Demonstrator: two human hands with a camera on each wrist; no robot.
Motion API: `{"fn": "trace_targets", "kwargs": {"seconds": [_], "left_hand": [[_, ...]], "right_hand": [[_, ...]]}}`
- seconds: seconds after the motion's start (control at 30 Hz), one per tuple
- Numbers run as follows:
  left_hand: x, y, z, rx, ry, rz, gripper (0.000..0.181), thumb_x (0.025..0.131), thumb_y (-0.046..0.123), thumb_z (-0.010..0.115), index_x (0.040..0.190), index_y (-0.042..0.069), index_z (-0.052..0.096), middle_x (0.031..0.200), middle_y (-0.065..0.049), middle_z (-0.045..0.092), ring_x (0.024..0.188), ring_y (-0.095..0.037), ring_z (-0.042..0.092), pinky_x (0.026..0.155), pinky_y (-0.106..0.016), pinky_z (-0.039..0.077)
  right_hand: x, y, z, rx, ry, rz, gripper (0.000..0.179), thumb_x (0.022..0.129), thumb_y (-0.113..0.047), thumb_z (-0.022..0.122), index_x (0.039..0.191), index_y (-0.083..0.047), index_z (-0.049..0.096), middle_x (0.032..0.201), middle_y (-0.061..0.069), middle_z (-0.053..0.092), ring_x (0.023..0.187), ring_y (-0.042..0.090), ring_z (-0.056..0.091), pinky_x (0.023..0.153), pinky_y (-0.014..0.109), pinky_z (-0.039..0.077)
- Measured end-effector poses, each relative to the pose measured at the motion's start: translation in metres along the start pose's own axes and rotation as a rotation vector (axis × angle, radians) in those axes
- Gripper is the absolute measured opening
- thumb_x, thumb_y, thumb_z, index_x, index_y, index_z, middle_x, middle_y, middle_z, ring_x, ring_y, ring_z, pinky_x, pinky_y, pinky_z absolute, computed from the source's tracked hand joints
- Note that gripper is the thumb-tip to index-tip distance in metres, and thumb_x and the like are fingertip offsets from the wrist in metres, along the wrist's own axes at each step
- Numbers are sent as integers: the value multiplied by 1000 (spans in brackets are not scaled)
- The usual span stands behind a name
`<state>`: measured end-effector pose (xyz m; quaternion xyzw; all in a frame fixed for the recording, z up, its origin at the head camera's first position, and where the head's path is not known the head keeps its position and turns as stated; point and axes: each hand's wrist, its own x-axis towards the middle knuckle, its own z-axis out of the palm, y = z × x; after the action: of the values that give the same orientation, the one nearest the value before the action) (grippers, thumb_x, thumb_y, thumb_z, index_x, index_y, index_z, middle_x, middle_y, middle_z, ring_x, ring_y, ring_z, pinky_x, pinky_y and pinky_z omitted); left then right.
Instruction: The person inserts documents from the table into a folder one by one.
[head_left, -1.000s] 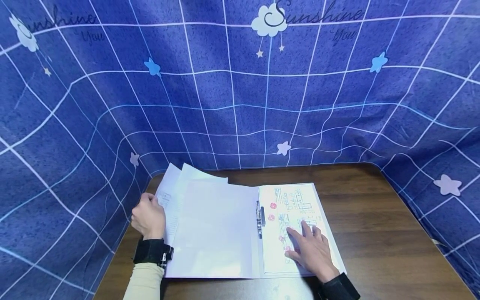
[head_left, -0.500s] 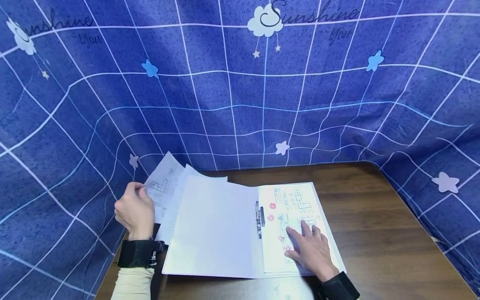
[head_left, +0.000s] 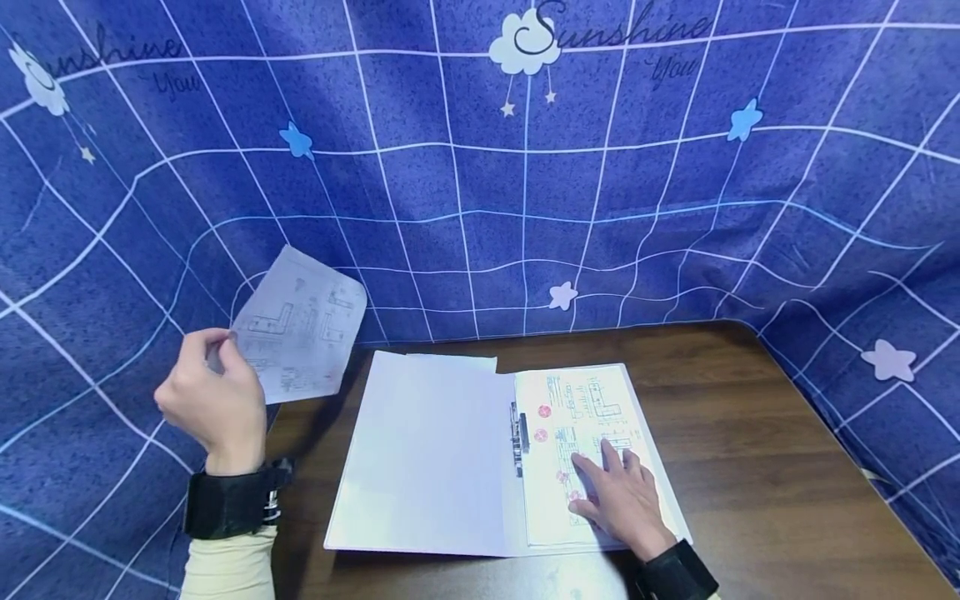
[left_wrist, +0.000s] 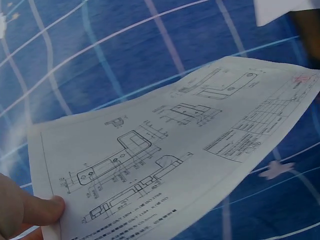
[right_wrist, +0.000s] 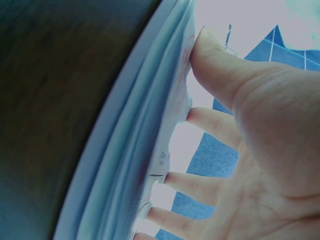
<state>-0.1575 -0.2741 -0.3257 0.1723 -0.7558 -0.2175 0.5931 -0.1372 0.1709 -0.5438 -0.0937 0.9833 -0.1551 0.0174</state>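
Observation:
My left hand (head_left: 217,396) pinches the edge of a paper sheet (head_left: 303,325) between thumb and fingers, lifted at the far left of the table. Printed part drawings, a title block and a small red stamp show on that sheet (left_wrist: 150,155) in the left wrist view. A white folder (head_left: 427,467) lies open in the middle of the table. On its right side is a stack of drawing pages (head_left: 577,400) with red stamps. My right hand (head_left: 622,504) rests on these pages with fingers spread; its fingertips press the top page in the right wrist view.
A metal clip (head_left: 519,437) sits along the folder's spine. Another white sheet (head_left: 457,362) sticks out behind the folder's left cover. The brown wooden table (head_left: 772,475) is bordered by a blue gridded curtain (head_left: 480,183) at the back and sides.
My left hand has pulled the sheet out from the folder's left side, then up and to the left. The folder's left cover has settled slightly. The right hand has stayed on the pages.

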Motion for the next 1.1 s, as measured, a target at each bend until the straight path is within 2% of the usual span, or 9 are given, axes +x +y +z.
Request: {"fn": "trace_targets", "kwargs": {"seconds": [0.07,0.13,0.27,0.37,0.53,0.6,0.8,1.0,1.1], "left_hand": [[5,7,-4,-27,46,24,19,97,17,67,96,1,77,89,-18,77,80,-47,69,68,-52,42],[10,14,-8,-61,80,39,19,96,16,68,95,0,78,89,-17,77,80,-44,71,67,-36,43],[14,31,-16,-129,119,67,18,96,15,69,93,0,79,88,-13,78,81,-36,74,71,-9,34],[13,45,-22,-167,121,82,18,95,15,70,93,0,80,88,-11,79,81,-27,74,73,-5,35],[10,64,-32,-243,93,74,17,94,14,72,90,0,80,87,-8,79,80,4,68,74,-6,42],[9,69,-35,-283,63,68,15,93,12,73,90,-1,80,86,-9,79,79,9,66,78,-7,47],[6,78,-34,-358,-70,62,9,90,6,76,90,-3,79,87,-12,78,81,4,69,84,-13,53],[-2,77,-24,-441,-264,116,6,89,5,79,92,0,79,85,-12,78,78,12,65,73,-7,47],[-9,77,-17,-477,-348,152,6,87,6,81,92,3,79,85,-10,78,77,13,64,70,-7,45]], "right_hand": [[0,-1,-1,4,-8,6,72,77,-47,88,140,-19,65,155,32,40,134,64,35,102,75,32],[1,-1,-1,6,-14,10,73,77,-47,88,140,-19,65,155,32,40,134,64,34,102,75,32],[1,-4,-4,16,-21,22,73,76,-46,89,139,-18,65,154,32,40,134,64,34,102,75,32],[-1,-5,-5,34,-24,34,73,76,-44,89,139,-18,65,155,32,39,134,64,33,103,75,31],[-2,-6,-7,42,-23,40,73,76,-44,90,139,-18,65,155,31,39,134,63,34,104,74,30],[-1,-7,-7,39,-19,38,72,75,-44,90,138,-18,66,154,31,40,133,63,34,103,74,31],[-1,-6,-10,52,17,44,69,78,-44,88,138,-18,66,152,32,43,132,63,37,101,75,33],[3,-4,-22,77,202,-11,70,84,-37,85,145,-14,59,148,34,47,130,62,44,98,74,39],[9,-4,-30,100,276,-20,78,87,-38,83,152,-14,50,153,34,42,136,58,42,103,73,37]]}}
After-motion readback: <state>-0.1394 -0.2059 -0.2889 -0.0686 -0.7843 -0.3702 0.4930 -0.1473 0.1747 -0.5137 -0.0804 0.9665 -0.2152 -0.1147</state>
